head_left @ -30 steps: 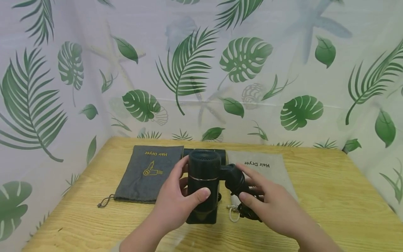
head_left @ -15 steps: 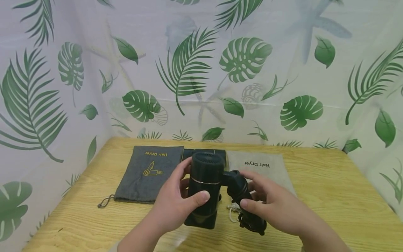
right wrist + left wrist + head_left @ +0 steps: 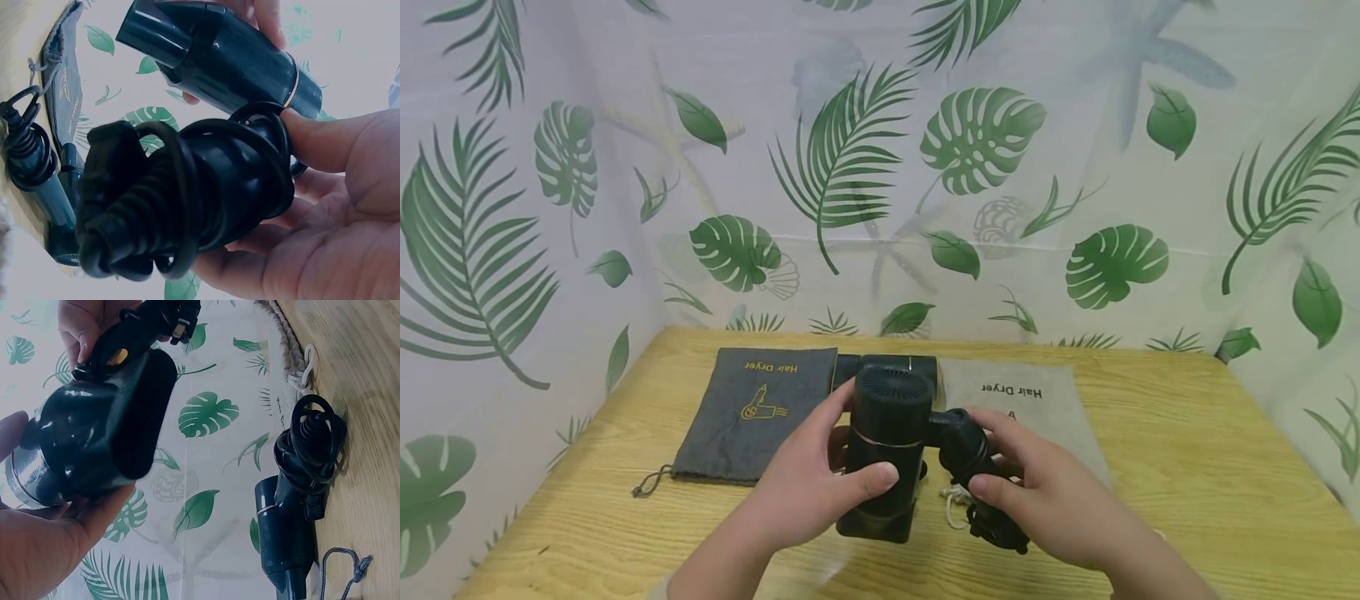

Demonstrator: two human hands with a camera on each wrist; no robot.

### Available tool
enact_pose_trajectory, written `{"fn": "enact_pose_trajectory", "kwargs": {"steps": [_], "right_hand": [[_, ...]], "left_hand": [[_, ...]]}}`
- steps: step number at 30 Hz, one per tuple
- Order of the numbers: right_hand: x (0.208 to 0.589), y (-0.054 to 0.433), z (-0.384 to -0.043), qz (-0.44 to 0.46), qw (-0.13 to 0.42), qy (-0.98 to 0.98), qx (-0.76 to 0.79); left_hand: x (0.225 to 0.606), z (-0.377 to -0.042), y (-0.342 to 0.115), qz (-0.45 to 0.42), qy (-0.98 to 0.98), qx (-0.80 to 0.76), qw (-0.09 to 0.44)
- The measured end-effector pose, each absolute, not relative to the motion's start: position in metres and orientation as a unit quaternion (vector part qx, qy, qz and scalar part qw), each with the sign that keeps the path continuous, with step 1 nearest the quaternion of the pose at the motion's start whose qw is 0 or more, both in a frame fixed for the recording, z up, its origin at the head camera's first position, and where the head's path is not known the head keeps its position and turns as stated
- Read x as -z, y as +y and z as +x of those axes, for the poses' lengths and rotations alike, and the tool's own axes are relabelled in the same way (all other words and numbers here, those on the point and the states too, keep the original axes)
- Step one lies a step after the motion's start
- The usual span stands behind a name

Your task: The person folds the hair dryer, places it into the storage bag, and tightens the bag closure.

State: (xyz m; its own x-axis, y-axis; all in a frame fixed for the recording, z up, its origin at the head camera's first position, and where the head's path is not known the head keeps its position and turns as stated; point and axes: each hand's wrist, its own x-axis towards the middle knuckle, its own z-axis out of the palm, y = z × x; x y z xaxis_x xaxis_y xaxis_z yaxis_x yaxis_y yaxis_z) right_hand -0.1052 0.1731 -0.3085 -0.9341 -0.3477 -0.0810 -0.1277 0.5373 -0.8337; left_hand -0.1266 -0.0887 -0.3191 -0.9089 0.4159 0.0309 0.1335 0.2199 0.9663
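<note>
A black hair dryer point(image 3: 891, 442) is held between both hands, its round vented end facing up and a flattened nozzle point(image 3: 145, 415) at the lower end. My left hand point(image 3: 812, 483) grips the barrel from the left, thumb across the near side. On the right, my right hand point(image 3: 1056, 492) holds the handle point(image 3: 231, 169) between thumb and fingers. A black cord point(image 3: 181, 187) is wound round that handle, with its plug point(image 3: 181, 328) at the end. Behind lies a second black hair dryer point(image 3: 284, 534) with a coiled cord, partly hidden in the head view.
A dark grey drawstring bag point(image 3: 752, 433) printed "Hair Dryer" lies left on the wooden table point(image 3: 1187, 467). A light beige bag point(image 3: 1037, 379) with similar print lies right, partly behind my right hand. Leaf-patterned cloth point(image 3: 880, 167) encloses the table's back and sides.
The held hair dryer has shifted slightly down and right, towards me, and its wound handle shows more below my right thumb. Both hands keep their grip; the bags stay put.
</note>
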Motion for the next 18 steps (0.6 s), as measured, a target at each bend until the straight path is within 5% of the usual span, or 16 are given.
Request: {"fn": "enact_pose_trajectory", "kwargs": {"steps": [18], "right_hand": [[0.3163,0.1705,-0.1116,-0.103,0.129,0.863,0.477]], "left_hand": [[0.3287,-0.1360,-0.0857,0.182,0.783,-0.580,0.132]]}}
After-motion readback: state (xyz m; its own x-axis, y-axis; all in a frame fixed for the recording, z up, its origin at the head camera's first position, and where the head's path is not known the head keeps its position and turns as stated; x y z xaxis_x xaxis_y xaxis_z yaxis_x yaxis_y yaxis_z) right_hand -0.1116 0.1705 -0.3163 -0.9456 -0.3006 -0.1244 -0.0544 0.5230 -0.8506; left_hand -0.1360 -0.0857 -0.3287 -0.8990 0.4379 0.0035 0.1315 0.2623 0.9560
